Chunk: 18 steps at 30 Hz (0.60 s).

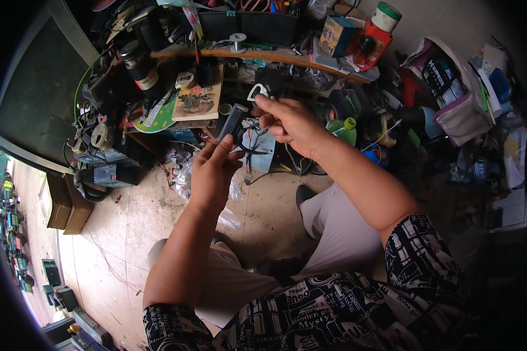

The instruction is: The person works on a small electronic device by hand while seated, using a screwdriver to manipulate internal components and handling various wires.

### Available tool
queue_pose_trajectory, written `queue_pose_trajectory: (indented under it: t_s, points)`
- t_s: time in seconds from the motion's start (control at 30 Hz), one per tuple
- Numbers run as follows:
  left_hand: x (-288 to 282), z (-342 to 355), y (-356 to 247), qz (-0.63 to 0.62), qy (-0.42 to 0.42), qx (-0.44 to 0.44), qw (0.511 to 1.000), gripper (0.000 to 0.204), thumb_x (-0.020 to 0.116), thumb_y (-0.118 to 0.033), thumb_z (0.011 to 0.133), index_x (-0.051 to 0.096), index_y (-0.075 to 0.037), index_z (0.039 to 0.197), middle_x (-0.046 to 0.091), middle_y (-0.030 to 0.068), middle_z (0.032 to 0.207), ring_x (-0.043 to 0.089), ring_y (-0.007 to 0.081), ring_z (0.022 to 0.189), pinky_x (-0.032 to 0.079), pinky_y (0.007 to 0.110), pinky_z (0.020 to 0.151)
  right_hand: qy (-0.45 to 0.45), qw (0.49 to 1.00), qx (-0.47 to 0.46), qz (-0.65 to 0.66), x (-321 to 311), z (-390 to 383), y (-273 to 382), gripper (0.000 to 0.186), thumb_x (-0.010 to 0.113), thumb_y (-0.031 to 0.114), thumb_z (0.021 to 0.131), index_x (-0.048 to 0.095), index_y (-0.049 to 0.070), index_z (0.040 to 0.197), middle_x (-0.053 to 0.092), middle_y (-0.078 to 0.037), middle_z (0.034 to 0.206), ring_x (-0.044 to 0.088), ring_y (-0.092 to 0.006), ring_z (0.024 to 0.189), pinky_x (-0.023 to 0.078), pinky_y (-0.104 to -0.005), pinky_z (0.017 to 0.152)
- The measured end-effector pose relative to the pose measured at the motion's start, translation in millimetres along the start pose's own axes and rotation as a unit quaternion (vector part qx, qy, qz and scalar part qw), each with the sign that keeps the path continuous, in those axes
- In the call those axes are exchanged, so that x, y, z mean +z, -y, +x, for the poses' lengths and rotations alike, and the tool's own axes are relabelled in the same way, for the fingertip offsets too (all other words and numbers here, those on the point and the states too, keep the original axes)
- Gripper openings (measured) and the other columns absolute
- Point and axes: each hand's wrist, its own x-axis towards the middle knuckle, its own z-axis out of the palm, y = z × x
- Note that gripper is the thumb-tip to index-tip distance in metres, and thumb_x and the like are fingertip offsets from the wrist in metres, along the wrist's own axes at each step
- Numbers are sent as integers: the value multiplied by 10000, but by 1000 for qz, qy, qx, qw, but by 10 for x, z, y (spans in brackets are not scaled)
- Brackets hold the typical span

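My left hand (212, 171) pinches a slim, dark grey rectangular piece (232, 121) between thumb and fingers, its far end tilted up and away from me. Slightly higher and to the right, my right hand (294, 121) is closed on a small white loop-shaped piece (253, 89) that sticks out past the thumb. The two held things are close together but look apart. Beyond and below the hands lies a pale blue box-like thing (266, 153) with black and red wires across it. The fingertips of my right hand are partly hidden behind the thumb.
A cluttered bench carries an illustrated book (200, 105), a green disc (156, 115), a black jar (139, 67) and a white spool (237, 42). To the right are a green bottle (342, 132), a red container (371, 47) and a grey bag (459, 120). Clear plastic bags (184, 178) lie on the floor.
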Motion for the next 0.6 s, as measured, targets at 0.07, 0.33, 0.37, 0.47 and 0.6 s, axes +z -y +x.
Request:
queue_pose_trajectory:
  t_s: [0.07, 0.33, 0.37, 0.47, 0.6]
  points:
    - [-106, 33, 47, -37, 8, -24, 999, 156, 634, -200, 882, 582, -62, 935, 606, 12, 820, 604, 138, 745, 471, 241, 658, -4, 1000, -10, -16, 17, -7, 6, 272, 626, 323, 878, 596, 53, 901, 547, 4, 734, 372, -5, 502, 219, -144, 399]
    - [-125, 72, 94, -132, 49, -112, 984, 161, 632, -221, 885, 574, -73, 866, 605, 16, 753, 597, 158, 701, 490, 265, 640, -6, 1000, -30, -4, -24, 1, -31, 171, 652, 227, 859, 600, 69, 898, 548, 4, 797, 376, 2, 532, 223, -134, 407]
    - [-117, 67, 94, -132, 49, -112, 984, 161, 632, -221, 885, 574, -73, 866, 605, 16, 753, 597, 158, 701, 490, 265, 640, -7, 1000, -31, -4, -22, -2, -24, 171, 652, 227, 859, 600, 69, 898, 548, 4, 797, 376, 2, 532, 223, -134, 407]
    - [-93, 45, 81, -150, 63, -137, 977, 171, 625, -231, 890, 578, -69, 864, 613, 23, 754, 595, 152, 692, 495, 256, 635, 19, 1000, -10, -9, 2, -17, 6, 177, 658, 227, 856, 590, 73, 909, 542, 13, 792, 355, 1, 526, 220, -134, 413]
    - [-38, 10, 51, -153, 77, -167, 971, 226, 604, -272, 902, 577, -49, 923, 639, 47, 816, 597, 143, 693, 507, 241, 641, 13, 1000, -9, -27, -1, -16, -9, 190, 670, 233, 849, 575, 89, 928, 536, 30, 780, 334, 4, 520, 211, -143, 421]
